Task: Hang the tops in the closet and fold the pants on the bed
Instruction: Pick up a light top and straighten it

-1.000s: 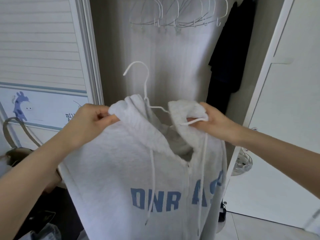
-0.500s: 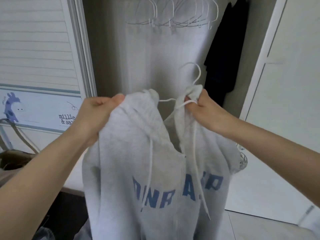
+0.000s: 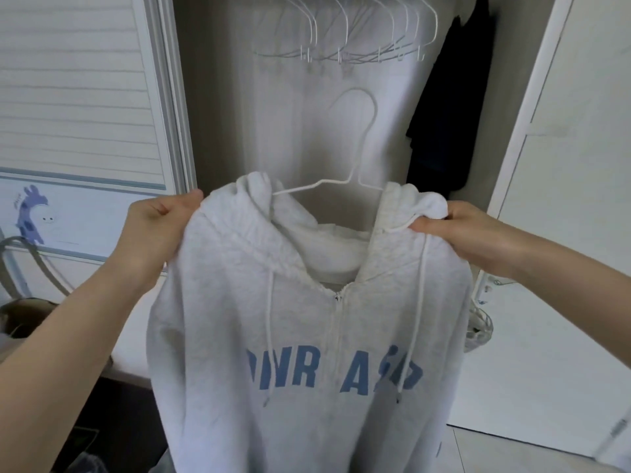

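Holding a pale grey zip hoodie point(image 3: 307, 336) up in front of the open closet point(image 3: 239, 131), front side near, blue lettering across the chest. Left hand point(image 3: 153, 230) curled around the left shoulder of the garment, fingers gripping a fold of fabric; right hand point(image 3: 467, 233) pinching the right shoulder and hood edge, thumb and fingers closed on cloth. Threaded through the neck opening, a white wire hanger point(image 3: 355, 145), arms tucked under the shoulders, hook standing clear above the collar, midway between the hands and upright. Long axis of the hanger running left to right, level with the knuckles, hoodie dropping straight down from it out of view at the bottom.

Judged from this: top seated on its hanger, hanging itself not yet done. Key relation for the coming move: rail out of view above, only a row of empty white hangers point(image 3: 348, 46) showing, higher and farther than the hook, slightly right of centre. Needed, then, a lift up and away, into a gap beside those hangers or left of the dark garment point(image 3: 450, 107) hanging at far right. Neither hand clearly nearer; right hand marginally closer to that gap. Risk: hook twisting while both hands grip only cloth.
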The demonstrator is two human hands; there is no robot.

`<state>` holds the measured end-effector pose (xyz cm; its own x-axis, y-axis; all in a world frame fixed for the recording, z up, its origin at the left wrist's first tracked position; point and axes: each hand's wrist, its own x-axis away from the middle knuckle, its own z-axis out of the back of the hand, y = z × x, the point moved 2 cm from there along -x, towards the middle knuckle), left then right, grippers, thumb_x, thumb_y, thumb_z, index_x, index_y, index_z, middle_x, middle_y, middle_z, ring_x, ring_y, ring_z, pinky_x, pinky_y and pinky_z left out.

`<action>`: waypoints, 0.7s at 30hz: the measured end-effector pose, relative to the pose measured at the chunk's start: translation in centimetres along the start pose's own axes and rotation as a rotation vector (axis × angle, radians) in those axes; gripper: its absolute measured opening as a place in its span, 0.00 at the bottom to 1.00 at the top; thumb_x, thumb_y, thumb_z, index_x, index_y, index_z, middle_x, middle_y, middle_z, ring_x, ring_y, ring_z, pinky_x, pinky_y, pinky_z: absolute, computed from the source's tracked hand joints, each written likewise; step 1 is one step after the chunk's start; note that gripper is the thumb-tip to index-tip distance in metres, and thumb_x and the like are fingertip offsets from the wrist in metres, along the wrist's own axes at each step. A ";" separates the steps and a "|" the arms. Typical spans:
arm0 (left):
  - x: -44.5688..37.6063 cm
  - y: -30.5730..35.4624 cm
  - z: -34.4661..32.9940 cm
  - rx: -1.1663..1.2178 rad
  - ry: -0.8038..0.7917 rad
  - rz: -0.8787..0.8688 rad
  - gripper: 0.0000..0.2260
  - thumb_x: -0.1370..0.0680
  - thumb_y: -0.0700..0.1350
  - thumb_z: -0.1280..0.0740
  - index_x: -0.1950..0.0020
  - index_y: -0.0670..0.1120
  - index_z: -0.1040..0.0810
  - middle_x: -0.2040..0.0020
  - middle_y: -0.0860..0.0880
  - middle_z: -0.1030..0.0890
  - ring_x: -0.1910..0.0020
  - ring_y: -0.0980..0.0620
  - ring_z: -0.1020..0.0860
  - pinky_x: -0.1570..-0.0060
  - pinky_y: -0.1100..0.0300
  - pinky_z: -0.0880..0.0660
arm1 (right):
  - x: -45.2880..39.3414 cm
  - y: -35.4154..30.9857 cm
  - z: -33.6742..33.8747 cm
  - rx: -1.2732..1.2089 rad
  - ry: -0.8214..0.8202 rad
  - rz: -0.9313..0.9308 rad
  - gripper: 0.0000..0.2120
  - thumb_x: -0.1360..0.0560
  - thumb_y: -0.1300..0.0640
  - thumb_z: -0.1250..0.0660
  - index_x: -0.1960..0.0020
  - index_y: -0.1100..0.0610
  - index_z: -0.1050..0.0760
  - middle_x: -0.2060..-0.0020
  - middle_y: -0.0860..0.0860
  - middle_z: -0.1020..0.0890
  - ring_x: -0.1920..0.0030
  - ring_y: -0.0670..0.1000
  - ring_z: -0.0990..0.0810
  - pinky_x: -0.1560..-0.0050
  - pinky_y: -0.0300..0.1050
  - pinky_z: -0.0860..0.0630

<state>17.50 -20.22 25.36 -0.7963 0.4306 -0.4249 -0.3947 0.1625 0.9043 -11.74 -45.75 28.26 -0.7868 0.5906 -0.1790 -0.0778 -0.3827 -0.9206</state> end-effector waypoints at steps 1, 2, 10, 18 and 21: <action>-0.2 -0.3 0.1 -0.188 0.041 -0.073 0.20 0.22 0.54 0.32 0.71 0.45 0.22 0.73 0.54 0.24 0.71 0.55 0.27 0.63 0.61 0.31 | 0.0 0.0 0.0 -0.020 0.016 -0.010 0.06 0.29 0.54 0.29 0.54 0.54 0.18 0.58 0.49 0.14 0.58 0.47 0.15 0.66 0.35 0.22; -0.2 -0.4 0.1 -0.383 0.086 -0.148 0.21 0.22 0.54 0.34 0.70 0.43 0.25 0.74 0.51 0.27 0.71 0.51 0.30 0.65 0.59 0.33 | 0.1 0.0 0.0 -0.031 0.031 -0.018 0.06 0.29 0.54 0.29 0.54 0.55 0.18 0.59 0.49 0.14 0.59 0.47 0.15 0.67 0.35 0.22; 1.9 0.8 -4.1 -0.694 -0.189 -0.539 0.21 0.27 0.70 0.40 0.45 0.57 0.27 0.52 0.55 0.24 0.54 0.54 0.24 0.55 0.55 0.28 | 0.2 -0.2 -0.5 -0.023 0.112 0.049 0.07 0.26 0.56 0.30 0.48 0.50 0.21 0.55 0.45 0.14 0.55 0.45 0.15 0.58 0.35 0.20; -0.2 -0.9 -4.0 -0.513 0.122 -0.465 0.22 0.28 0.70 0.37 0.59 0.50 0.26 0.72 0.50 0.24 0.68 0.54 0.26 0.66 0.62 0.31 | 2.2 -1.4 4.2 0.449 -0.325 -0.162 0.22 0.30 0.51 0.25 0.40 0.48 0.28 0.45 0.46 0.18 0.41 0.49 0.20 0.38 0.50 0.26; -0.7 -0.4 -4.9 -0.483 0.082 -0.513 0.21 0.29 0.68 0.35 0.61 0.50 0.26 0.72 0.52 0.26 0.67 0.57 0.27 0.69 0.68 0.35 | 1.6 -3.1 4.5 0.579 -0.194 -0.144 0.38 0.40 0.31 0.27 0.34 0.37 0.35 0.40 0.37 0.24 0.38 0.39 0.25 0.37 0.42 0.30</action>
<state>15.97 -24.96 25.12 -0.4800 0.3336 -0.8114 -0.8733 -0.0933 0.4782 -15.52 -46.75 32.41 -0.8365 0.5458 0.0492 -0.4675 -0.6640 -0.5836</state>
